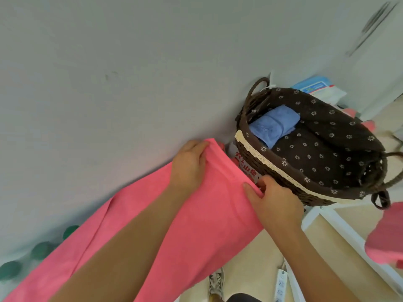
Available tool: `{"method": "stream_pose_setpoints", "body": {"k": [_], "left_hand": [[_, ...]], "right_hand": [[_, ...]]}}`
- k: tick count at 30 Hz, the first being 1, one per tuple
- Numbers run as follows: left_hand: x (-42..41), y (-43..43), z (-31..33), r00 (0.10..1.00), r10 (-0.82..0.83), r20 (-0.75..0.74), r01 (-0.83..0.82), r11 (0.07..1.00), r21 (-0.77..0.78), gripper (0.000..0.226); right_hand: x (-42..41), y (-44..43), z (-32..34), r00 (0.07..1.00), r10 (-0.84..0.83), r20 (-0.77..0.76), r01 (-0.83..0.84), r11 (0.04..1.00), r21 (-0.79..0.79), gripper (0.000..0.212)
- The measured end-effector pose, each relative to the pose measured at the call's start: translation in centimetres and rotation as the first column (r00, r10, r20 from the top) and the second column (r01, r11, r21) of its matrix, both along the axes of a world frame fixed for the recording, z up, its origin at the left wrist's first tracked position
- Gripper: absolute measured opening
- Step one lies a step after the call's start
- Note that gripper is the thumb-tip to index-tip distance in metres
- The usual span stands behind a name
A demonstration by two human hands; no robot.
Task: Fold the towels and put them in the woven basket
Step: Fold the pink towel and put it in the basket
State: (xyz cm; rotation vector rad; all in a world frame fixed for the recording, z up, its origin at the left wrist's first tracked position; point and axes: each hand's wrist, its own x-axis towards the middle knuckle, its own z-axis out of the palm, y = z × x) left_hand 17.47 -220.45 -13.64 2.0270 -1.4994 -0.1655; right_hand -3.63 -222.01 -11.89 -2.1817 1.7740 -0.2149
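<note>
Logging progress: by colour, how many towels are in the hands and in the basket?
Pink towel: 1, held by the left hand and right hand
Blue towel: 1, in the basket
Total: 2

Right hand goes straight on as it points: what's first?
The right hand would likely meet the white pack with red lettering, just ahead between the pink towel and the basket; depth unclear.

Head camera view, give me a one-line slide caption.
Left hand and right hand grip the end of a pink towel beside the woven basket, which holds a folded blue towel.
</note>
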Motion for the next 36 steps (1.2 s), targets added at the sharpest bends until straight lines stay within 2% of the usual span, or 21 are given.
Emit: {"method": "stream_pose_setpoints", "body": {"k": [4, 7, 8, 11, 14, 17, 19, 22, 25, 27, 29, 31, 33, 36], "left_hand": [[-0.3, -1.5, -0.1, 0.998, 0.008, 0.062, -0.012, 0.999, 0.053, 0.038], [-0.4, -2.1, -0.9, 0.989, -0.016, 0.150, -0.007, 0.988, 0.151, 0.045], [-0.5, -2.1, -1.0, 0.985, -0.029, 0.167, -0.003, 0.982, 0.187, 0.048], [-1.0, -2.0, -0.4, 0.989, -0.053, 0.137, 0.020, 0.974, 0.226, 0.062], [-1.9, 0.0, 0.9, 0.992, -0.083, 0.096, 0.064, 0.981, 0.185, 0.068], [-3.7, 3.8, 0.1, 0.942, -0.240, 0.237, 0.173, 0.947, 0.270, 0.050], [-4.2, 5.2, -0.9, 0.931, -0.277, 0.236, 0.176, 0.911, 0.373, 0.052], [-3.7, 5.7, -1.0, 0.944, -0.256, 0.209, 0.160, 0.907, 0.389, 0.058], [-3.1, 8.3, 1.2, 0.975, -0.153, 0.159, 0.098, 0.946, 0.309, 0.050], [-2.3, 12.3, 2.6, 0.989, -0.048, 0.139, 0.010, 0.964, 0.266, 0.044], [-1.0, 17.3, 3.3, 0.989, 0.025, 0.146, -0.055, 0.977, 0.204, 0.036], [0.6, 22.5, 3.4, 0.979, 0.115, 0.167, -0.145, 0.973, 0.178, 0.030], [2.3, 27.4, 3.2, 0.954, 0.246, 0.171, -0.276, 0.944, 0.181, 0.026], [4.4, 33.4, 2.9, 0.911, 0.369, 0.187, -0.403, 0.893, 0.200, 0.018]], "right_hand": [[-0.8, -0.2, 0.4, 0.995, 0.031, -0.093, -0.029, 0.999, 0.021, 0.034], [-1.2, 0.2, 0.4, 0.988, 0.055, -0.146, -0.059, 0.998, -0.019, 0.020], [-1.2, 0.5, 0.2, 0.988, 0.064, -0.141, -0.073, 0.995, -0.061, 0.017], [-1.2, 1.5, -1.0, 0.996, 0.085, -0.035, -0.091, 0.968, -0.235, 0.036], [-0.3, 2.0, -1.8, 0.968, 0.238, 0.076, -0.202, 0.925, -0.322, 0.038], [0.9, 2.5, -3.2, 0.929, 0.366, 0.050, -0.345, 0.909, -0.232, 0.045], [1.3, 2.7, -3.9, 0.908, 0.418, -0.015, -0.415, 0.896, -0.155, 0.055], [1.0, 2.3, -4.2, 0.882, 0.458, -0.111, -0.469, 0.877, -0.103, 0.061], [0.8, 1.9, -3.9, 0.865, 0.469, -0.178, -0.490, 0.867, -0.094, 0.070], [1.3, 2.0, -3.0, 0.863, 0.465, -0.197, -0.480, 0.877, -0.030, 0.077], [2.5, 2.8, -1.8, 0.874, 0.462, -0.151, -0.467, 0.884, 0.003, 0.072], [4.6, 4.3, -0.8, 0.864, 0.503, -0.036, -0.504, 0.863, -0.035, 0.059], [7.7, 6.5, -0.1, 0.781, 0.617, 0.097, -0.607, 0.787, -0.110, 0.052], [12.5, 11.0, 0.0, 0.579, 0.793, 0.187, -0.760, 0.609, -0.229, 0.041]]}}
